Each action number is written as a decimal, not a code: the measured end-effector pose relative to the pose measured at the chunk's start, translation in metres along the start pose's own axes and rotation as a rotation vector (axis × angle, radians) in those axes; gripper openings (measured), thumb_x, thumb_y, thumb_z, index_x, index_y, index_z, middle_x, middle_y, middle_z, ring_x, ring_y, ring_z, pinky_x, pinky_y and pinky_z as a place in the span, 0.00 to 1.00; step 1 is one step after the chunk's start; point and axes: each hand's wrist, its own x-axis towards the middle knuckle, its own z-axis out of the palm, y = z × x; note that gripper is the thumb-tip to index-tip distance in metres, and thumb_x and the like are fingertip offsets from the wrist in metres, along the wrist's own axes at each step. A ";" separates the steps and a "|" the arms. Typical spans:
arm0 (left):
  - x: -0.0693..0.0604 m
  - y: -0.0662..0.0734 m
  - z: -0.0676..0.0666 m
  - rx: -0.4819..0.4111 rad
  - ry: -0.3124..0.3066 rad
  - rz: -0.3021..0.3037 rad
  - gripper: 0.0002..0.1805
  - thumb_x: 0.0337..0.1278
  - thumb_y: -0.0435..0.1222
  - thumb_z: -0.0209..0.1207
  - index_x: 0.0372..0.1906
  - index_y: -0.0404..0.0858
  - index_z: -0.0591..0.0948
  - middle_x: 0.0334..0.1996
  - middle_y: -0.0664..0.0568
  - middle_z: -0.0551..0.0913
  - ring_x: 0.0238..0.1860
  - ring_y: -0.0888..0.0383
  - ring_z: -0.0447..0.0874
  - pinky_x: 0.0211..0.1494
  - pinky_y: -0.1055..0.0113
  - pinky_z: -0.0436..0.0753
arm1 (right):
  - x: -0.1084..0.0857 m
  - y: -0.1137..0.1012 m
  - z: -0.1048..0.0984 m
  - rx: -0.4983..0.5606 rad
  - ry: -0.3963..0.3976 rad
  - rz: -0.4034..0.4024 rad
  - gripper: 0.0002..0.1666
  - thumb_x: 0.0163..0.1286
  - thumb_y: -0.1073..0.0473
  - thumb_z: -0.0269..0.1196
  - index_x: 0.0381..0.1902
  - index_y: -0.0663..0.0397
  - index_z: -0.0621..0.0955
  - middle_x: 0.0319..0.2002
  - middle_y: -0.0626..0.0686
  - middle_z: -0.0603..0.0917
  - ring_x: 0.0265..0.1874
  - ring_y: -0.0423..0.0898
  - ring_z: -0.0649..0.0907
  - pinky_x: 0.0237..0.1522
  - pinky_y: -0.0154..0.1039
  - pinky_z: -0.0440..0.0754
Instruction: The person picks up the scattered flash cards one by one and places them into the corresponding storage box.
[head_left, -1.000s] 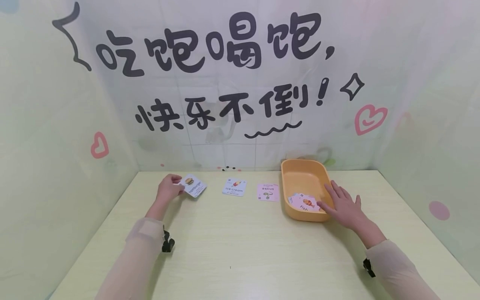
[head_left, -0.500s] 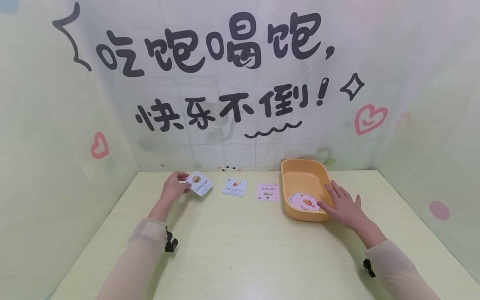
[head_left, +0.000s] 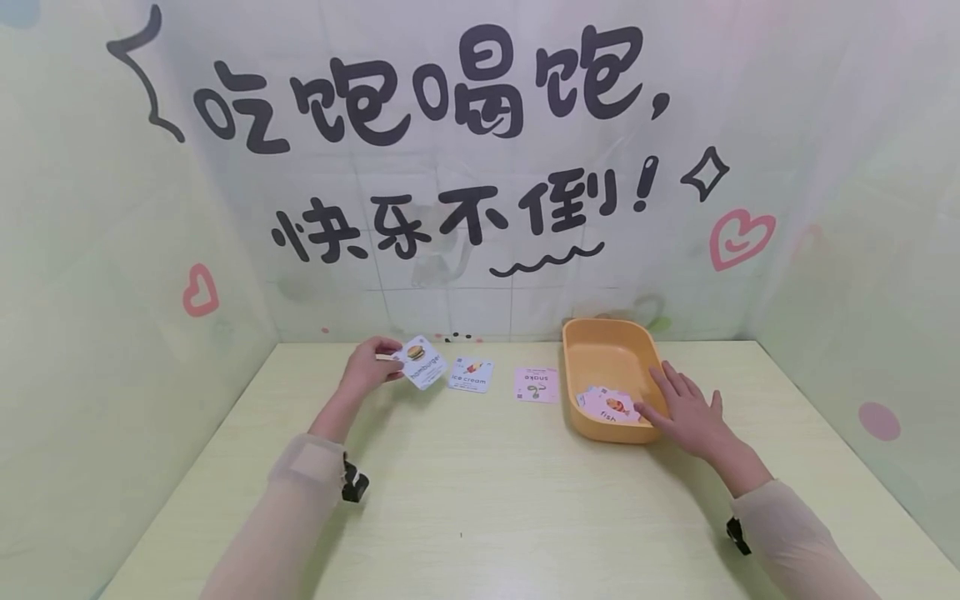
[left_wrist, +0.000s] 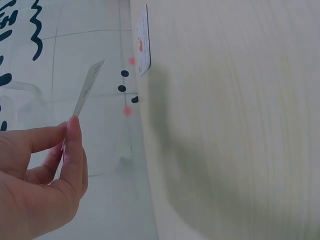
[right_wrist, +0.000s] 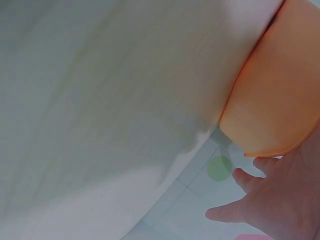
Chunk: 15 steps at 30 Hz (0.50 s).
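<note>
My left hand [head_left: 369,367] pinches the hamburger card [head_left: 422,364] by its left edge, between thumb and fingers. In the left wrist view that card [left_wrist: 89,87] is seen nearly edge-on, raised off the table. Just right of it the ice cream card [head_left: 471,376] lies flat, and farther right is the pink snake card [head_left: 536,385], its word upside down. My right hand [head_left: 693,417] rests on the right rim of the orange bin [head_left: 611,350] with its fingers spread. Inside the bin's near end lie several cards, a fish card [head_left: 611,406] on top.
A pale wood-grain table [head_left: 465,492] carries everything. Behind it a white wall sheet [head_left: 480,308] with black lettering hangs close to the back edge. Similar sheets stand at both sides. The bin sits near the back, right of the cards.
My left hand has moved right along the back of the table with the hamburger card, which now comes up against the ice cream card in view. My right hand stays on the bin.
</note>
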 end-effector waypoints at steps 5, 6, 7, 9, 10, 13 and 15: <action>-0.003 0.010 0.008 -0.023 -0.023 0.010 0.23 0.62 0.22 0.57 0.62 0.25 0.71 0.63 0.32 0.72 0.52 0.43 0.81 0.41 0.74 0.87 | 0.000 0.001 0.001 -0.003 -0.004 0.003 0.51 0.72 0.33 0.52 0.78 0.61 0.53 0.78 0.69 0.49 0.73 0.72 0.53 0.63 0.86 0.40; -0.004 0.012 0.010 -0.024 -0.028 0.013 0.23 0.62 0.22 0.57 0.62 0.25 0.71 0.63 0.32 0.72 0.53 0.43 0.81 0.42 0.74 0.88 | 0.001 0.001 0.001 -0.003 -0.004 0.004 0.51 0.72 0.33 0.52 0.78 0.61 0.53 0.78 0.69 0.49 0.73 0.72 0.53 0.63 0.86 0.40; -0.005 0.014 0.012 -0.024 -0.032 0.013 0.23 0.62 0.22 0.57 0.62 0.26 0.72 0.63 0.32 0.72 0.53 0.43 0.81 0.42 0.73 0.88 | 0.001 0.002 0.001 -0.007 -0.006 0.004 0.52 0.72 0.32 0.51 0.78 0.61 0.53 0.78 0.69 0.49 0.73 0.72 0.53 0.63 0.86 0.40; -0.006 0.018 0.015 -0.024 -0.043 0.019 0.23 0.62 0.22 0.57 0.62 0.26 0.72 0.63 0.32 0.72 0.54 0.42 0.81 0.43 0.73 0.88 | 0.001 0.002 0.001 -0.004 -0.003 0.002 0.52 0.72 0.32 0.51 0.78 0.61 0.53 0.78 0.69 0.49 0.73 0.72 0.53 0.63 0.86 0.40; -0.006 0.020 0.017 -0.022 -0.047 0.020 0.23 0.62 0.22 0.57 0.62 0.27 0.72 0.62 0.33 0.73 0.54 0.42 0.81 0.43 0.72 0.88 | 0.001 0.003 0.001 -0.003 -0.003 0.002 0.52 0.72 0.32 0.51 0.78 0.61 0.53 0.78 0.69 0.49 0.73 0.72 0.53 0.63 0.86 0.39; -0.006 0.026 0.023 -0.031 -0.061 0.025 0.23 0.62 0.22 0.57 0.63 0.27 0.72 0.62 0.32 0.73 0.54 0.42 0.81 0.46 0.70 0.88 | 0.002 0.003 0.001 -0.004 -0.006 0.003 0.52 0.72 0.31 0.51 0.78 0.61 0.53 0.78 0.68 0.49 0.73 0.72 0.52 0.63 0.85 0.39; -0.006 0.029 0.028 -0.046 -0.069 0.031 0.24 0.62 0.22 0.57 0.63 0.26 0.72 0.62 0.32 0.73 0.54 0.43 0.81 0.46 0.69 0.88 | 0.002 0.004 0.002 -0.002 -0.008 0.005 0.52 0.72 0.31 0.51 0.78 0.61 0.53 0.78 0.68 0.48 0.74 0.72 0.52 0.64 0.85 0.38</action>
